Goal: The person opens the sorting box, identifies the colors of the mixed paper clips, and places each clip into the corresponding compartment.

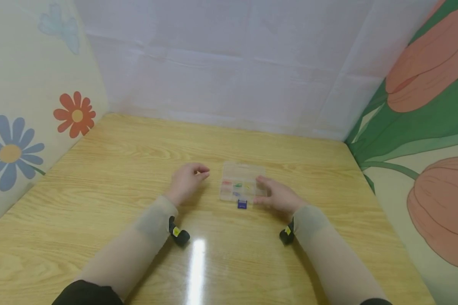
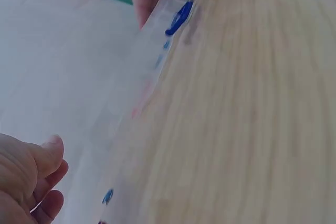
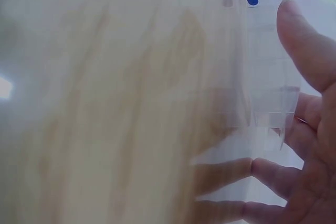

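Observation:
A clear plastic compartment box lies on the table between the hands, with a blue latch at its near edge. Small red pieces, green pieces and yellow pieces sit in separate cells. My right hand spans the box's right end, thumb at the near side and fingers toward the far side; the right wrist view shows its thumb alongside the clear wall. Left of the box and apart from it, my left hand has loosely bent fingers with nothing visible in them.
The wood-grain table reaches back to a pale cloth. Flower-printed panels stand at left and right. Toward the near edge a bright light reflection shows on the tabletop. Each wrist wears a small black camera.

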Demonstrator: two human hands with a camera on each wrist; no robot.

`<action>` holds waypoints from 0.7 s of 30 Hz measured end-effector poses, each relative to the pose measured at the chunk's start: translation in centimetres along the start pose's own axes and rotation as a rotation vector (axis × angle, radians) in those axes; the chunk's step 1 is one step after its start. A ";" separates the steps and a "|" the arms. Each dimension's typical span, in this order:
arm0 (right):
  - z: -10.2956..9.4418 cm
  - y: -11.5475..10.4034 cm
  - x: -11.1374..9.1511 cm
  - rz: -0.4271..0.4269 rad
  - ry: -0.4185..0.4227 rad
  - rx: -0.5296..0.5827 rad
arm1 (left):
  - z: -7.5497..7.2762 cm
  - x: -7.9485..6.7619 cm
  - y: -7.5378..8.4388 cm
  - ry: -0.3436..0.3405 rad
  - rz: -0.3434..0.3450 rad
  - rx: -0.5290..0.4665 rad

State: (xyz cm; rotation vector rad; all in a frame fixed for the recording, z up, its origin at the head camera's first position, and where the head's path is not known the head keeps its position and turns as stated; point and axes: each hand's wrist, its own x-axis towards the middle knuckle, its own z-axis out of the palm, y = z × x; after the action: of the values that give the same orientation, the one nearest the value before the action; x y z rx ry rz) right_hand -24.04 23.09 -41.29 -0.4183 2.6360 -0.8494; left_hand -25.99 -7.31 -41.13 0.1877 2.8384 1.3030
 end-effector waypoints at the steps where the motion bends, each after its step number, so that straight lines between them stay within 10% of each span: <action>1: 0.0 0.0 0.0 0.001 0.001 -0.003 | -0.3 0.0 -0.3 0.004 -0.006 0.006; 21: -0.1 -0.1 -0.1 0.005 -0.001 -0.032 | -0.6 0.2 -1.7 -0.015 -0.050 0.349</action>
State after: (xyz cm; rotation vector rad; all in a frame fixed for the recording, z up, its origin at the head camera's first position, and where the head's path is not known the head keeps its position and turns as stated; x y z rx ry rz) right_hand -24.01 23.06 -41.12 -0.4206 2.6513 -0.8068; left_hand -26.43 -8.84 -42.04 0.1272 3.0124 0.7854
